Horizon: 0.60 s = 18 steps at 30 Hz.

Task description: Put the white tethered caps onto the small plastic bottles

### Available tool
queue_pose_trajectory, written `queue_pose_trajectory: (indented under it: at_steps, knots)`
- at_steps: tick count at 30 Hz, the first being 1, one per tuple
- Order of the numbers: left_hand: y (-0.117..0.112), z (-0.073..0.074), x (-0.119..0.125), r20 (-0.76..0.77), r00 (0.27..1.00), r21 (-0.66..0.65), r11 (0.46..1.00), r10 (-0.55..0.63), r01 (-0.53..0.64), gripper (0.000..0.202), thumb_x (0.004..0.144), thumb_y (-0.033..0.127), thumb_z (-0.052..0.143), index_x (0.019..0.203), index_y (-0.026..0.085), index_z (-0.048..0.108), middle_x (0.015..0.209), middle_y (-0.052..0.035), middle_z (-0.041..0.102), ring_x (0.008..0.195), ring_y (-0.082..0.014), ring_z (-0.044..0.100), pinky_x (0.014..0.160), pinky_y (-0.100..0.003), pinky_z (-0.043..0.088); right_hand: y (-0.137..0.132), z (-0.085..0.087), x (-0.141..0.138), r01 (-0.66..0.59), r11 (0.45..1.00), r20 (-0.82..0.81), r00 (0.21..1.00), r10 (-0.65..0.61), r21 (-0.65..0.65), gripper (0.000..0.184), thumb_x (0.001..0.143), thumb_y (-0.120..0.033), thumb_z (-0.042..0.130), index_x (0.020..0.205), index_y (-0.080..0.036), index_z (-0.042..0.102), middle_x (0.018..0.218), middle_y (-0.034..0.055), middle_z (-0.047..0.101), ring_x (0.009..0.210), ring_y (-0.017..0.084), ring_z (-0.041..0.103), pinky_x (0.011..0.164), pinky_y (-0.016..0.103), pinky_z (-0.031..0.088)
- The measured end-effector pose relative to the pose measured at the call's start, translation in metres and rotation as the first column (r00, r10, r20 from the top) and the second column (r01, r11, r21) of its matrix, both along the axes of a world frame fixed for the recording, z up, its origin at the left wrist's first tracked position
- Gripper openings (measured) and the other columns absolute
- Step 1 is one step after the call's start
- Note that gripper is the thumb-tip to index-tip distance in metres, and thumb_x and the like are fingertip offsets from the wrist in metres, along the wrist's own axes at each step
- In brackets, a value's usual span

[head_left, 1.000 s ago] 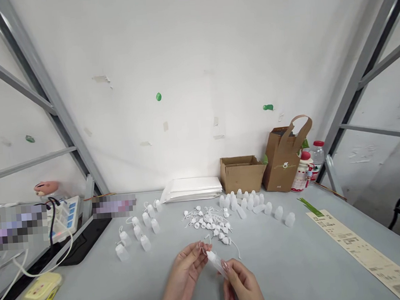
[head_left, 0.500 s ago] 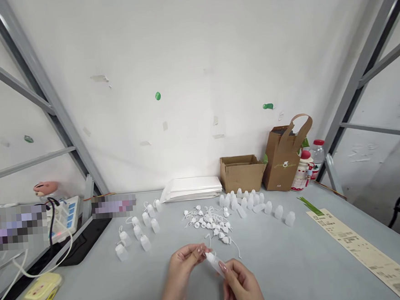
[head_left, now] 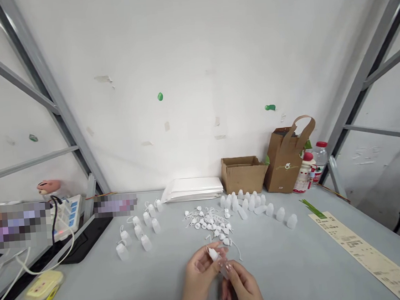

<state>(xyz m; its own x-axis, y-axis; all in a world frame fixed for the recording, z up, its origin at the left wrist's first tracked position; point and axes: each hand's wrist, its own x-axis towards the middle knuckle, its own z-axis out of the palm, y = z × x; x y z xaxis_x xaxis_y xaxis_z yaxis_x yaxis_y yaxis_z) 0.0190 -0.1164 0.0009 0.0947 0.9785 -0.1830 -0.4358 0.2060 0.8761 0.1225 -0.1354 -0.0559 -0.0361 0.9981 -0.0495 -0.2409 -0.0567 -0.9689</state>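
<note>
One small white bottle [head_left: 217,258] is tilted over the near middle of the tabletop [head_left: 297,262]. The left hand [head_left: 198,278] pinches its top, and the right hand [head_left: 242,286] has its fingers clamped on the body. About nine capped bottles [head_left: 140,229] stand far left.

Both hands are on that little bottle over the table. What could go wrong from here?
The small bottle is pinched only by fingertips of the left hand and right hand; it could slip and roll across the table. The pile of caps lies just beyond the hands, so a forward sweep might scatter it. The cluster of bottles stands packed together; one bump may topple several.
</note>
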Motion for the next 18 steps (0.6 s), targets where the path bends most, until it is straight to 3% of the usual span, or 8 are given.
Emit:
queue_pose_trajectory:
  at_steps: [3,5,7,9,11,13,16,18]
  knots:
    - [0.001,0.003,-0.008,-0.065,0.996,0.007,0.998,0.066,-0.066,0.037,0.048,0.025,0.081,0.081,0.013,0.07,0.079,-0.0121,0.074,0.085,-0.0275,0.066,0.078,-0.033,0.051,-0.001,0.0,0.0,0.021,1.0,-0.007,1.0,-0.021,0.013,0.056,0.071,-0.069,0.046,0.075,-0.014,0.057,0.038,-0.0037,0.05,0.031,0.007,0.04,0.036,0.018,0.031]
    - [0.001,0.005,-0.023,-0.14,0.971,0.029,0.981,0.193,-0.191,0.038,0.046,0.024,0.081,0.08,0.014,0.069,0.08,-0.0103,0.073,0.087,-0.0269,0.065,0.078,-0.031,0.051,-0.001,0.001,0.0,0.041,0.999,-0.014,0.999,-0.041,0.008,0.058,0.072,-0.068,0.047,0.082,-0.013,0.061,0.039,-0.0028,0.052,0.032,0.008,0.041,0.037,0.019,0.032]
    - [-0.001,0.006,-0.045,-0.274,0.893,0.096,0.934,0.356,-0.343,0.039,0.047,0.027,0.079,0.083,0.017,0.068,0.088,-0.0073,0.071,0.091,-0.0262,0.063,0.082,-0.03,0.049,-0.001,0.003,0.0,0.041,0.999,-0.01,0.999,-0.041,-0.004,0.06,0.071,-0.067,0.049,0.088,-0.011,0.063,0.039,-0.0029,0.051,0.033,0.009,0.041,0.037,0.02,0.032]
    - [-0.005,0.002,-0.072,-0.492,0.715,0.212,0.865,0.497,-0.456,0.039,0.053,0.034,0.074,0.089,0.022,0.067,0.101,-0.0047,0.066,0.094,-0.0257,0.061,0.087,-0.032,0.046,-0.001,0.004,0.001,0.029,0.999,0.0,1.0,-0.029,-0.016,0.061,0.071,-0.067,0.049,0.09,-0.012,0.064,0.038,-0.0033,0.05,0.034,0.01,0.042,0.038,0.021,0.033]
    - [-0.008,-0.005,-0.098,-0.693,0.482,0.283,0.818,0.536,-0.501,0.041,0.058,0.04,0.067,0.096,0.026,0.065,0.105,-0.0044,0.063,0.093,-0.027,0.061,0.09,-0.037,0.044,-0.002,0.006,0.001,0.029,0.999,0.011,1.0,-0.029,-0.026,0.061,0.069,-0.069,0.05,0.088,-0.013,0.066,0.038,-0.0034,0.049,0.034,0.011,0.042,0.039,0.022,0.034]
    - [-0.011,-0.015,-0.121,-0.781,0.357,0.28,0.798,0.513,-0.534,0.05,0.06,0.044,0.062,0.107,0.027,0.06,0.102,-0.0051,0.063,0.096,-0.0293,0.06,0.09,-0.042,0.042,-0.002,0.007,0.001,0.032,0.999,0.023,0.999,-0.031,-0.038,0.06,0.067,-0.069,0.051,0.086,-0.015,0.066,0.038,-0.0033,0.049,0.035,0.011,0.042,0.04,0.023,0.034]
    - [-0.009,-0.03,-0.143,-0.756,0.383,0.277,0.79,0.53,-0.547,0.061,0.063,0.047,0.057,0.118,0.022,0.048,0.097,-0.0068,0.066,0.098,-0.0286,0.06,0.091,-0.041,0.042,-0.002,0.009,0.0,0.033,0.998,0.046,0.998,-0.031,-0.054,0.059,0.067,-0.069,0.051,0.085,-0.015,0.066,0.039,-0.0034,0.049,0.035,0.011,0.042,0.041,0.023,0.034]
    - [-0.006,-0.037,-0.15,-0.765,0.369,0.276,0.786,0.528,-0.553,0.059,0.062,0.048,0.057,0.114,0.021,0.049,0.1,-0.0089,0.066,0.1,-0.0288,0.059,0.092,-0.041,0.041,-0.002,0.009,0.001,0.034,0.998,0.055,0.998,-0.031,-0.051,0.059,0.067,-0.07,0.051,0.085,-0.016,0.066,0.039,-0.0032,0.049,0.036,0.011,0.042,0.041,0.023,0.035]
